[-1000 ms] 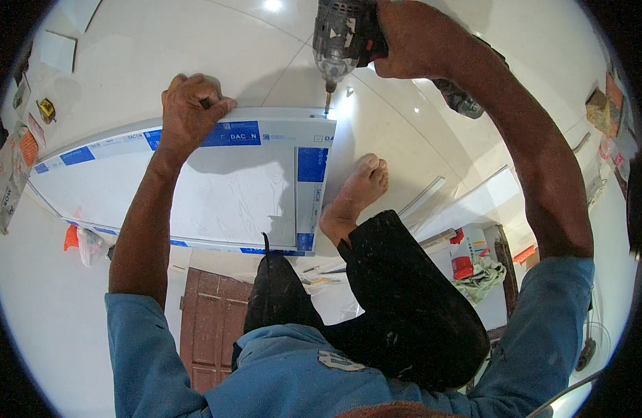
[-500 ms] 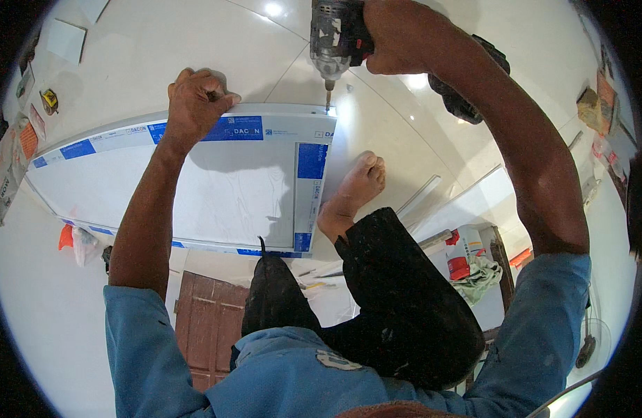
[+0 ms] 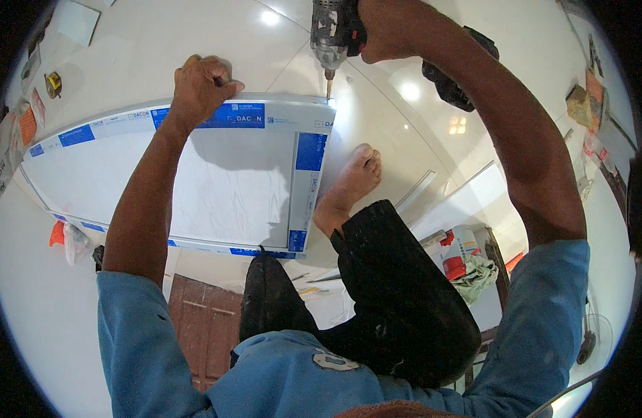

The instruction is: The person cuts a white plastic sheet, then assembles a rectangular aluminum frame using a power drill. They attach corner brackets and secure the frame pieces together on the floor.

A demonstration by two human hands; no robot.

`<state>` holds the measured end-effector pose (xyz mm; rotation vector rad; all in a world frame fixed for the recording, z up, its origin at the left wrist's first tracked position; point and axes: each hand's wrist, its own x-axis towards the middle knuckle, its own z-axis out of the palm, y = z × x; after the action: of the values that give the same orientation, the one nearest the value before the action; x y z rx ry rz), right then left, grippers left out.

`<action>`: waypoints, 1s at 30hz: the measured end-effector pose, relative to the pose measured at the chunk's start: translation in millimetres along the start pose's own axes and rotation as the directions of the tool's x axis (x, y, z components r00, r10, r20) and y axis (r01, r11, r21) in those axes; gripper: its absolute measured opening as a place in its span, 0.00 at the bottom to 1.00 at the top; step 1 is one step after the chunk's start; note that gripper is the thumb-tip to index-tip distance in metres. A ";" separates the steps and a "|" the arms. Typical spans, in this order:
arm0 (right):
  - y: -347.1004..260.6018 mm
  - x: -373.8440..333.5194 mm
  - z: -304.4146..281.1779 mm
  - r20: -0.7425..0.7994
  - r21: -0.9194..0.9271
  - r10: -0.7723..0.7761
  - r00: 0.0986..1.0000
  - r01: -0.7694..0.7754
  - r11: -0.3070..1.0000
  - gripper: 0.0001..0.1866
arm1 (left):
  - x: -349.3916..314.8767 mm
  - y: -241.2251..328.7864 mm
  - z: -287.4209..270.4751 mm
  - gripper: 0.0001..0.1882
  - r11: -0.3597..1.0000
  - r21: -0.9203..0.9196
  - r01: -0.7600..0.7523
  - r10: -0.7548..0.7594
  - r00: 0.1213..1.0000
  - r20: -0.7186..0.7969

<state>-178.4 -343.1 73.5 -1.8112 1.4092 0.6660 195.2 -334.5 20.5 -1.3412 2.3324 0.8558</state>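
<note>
A white framed panel (image 3: 230, 174), its border covered in blue-and-white protective film, lies in front of me by my bare foot. My left hand (image 3: 204, 85) is closed at the panel's far edge, fingers curled over it and thumb alongside; the fingertips are partly hidden. My right hand (image 3: 383, 31) grips a cordless drill (image 3: 330, 35), its worn dark body pointing down toward me. The drill bit (image 3: 329, 87) meets the panel's far right corner, where a bright light falls. Behind my right forearm shows the drill's black battery end (image 3: 450, 80).
On the tiled floor (image 3: 418, 125) to the left lies a yellow-and-black tape measure (image 3: 53, 85). White strips (image 3: 467, 198) and a white-and-red container (image 3: 460, 251) with a green cloth (image 3: 477, 275) are right of my knee. A brown panelled door (image 3: 206, 324) shows at lower left.
The panel and its surroundings sit slightly higher in view. The drill has shifted slightly up with its bit still at the corner. My left hand keeps its place on the edge.
</note>
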 end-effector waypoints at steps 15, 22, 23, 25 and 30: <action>-1.8 -11.8 -4.7 0.054 0.127 0.071 0.996 -0.078 0.989 0.21 | -44.4 64.8 6.7 0.25 0.999 0.028 -0.041 0.040 0.999 0.034; 6.7 -1.6 0.4 0.182 0.262 0.139 0.973 -0.184 0.947 0.18 | -56.3 85.9 5.9 0.34 0.998 0.018 -0.058 0.059 0.998 -0.032; 7.1 -1.8 1.1 0.168 0.249 0.152 0.974 -0.191 0.949 0.17 | -54.7 86.8 5.2 0.36 1.000 0.005 -0.031 0.031 0.999 -0.028; 8.4 -4.1 3.2 0.126 0.241 0.138 0.982 -0.165 0.957 0.16 | -52.6 88.4 4.1 0.37 0.999 0.039 -0.007 0.007 1.000 -0.023; 15.7 -8.2 10.5 0.002 0.265 0.062 0.998 -0.060 0.962 0.14 | -37.2 88.7 2.8 0.40 0.991 0.131 -0.034 0.025 0.997 0.069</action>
<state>-195.3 -331.9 70.0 -1.5663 1.4870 0.4765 137.8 -274.0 68.5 -1.2079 2.3188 0.7290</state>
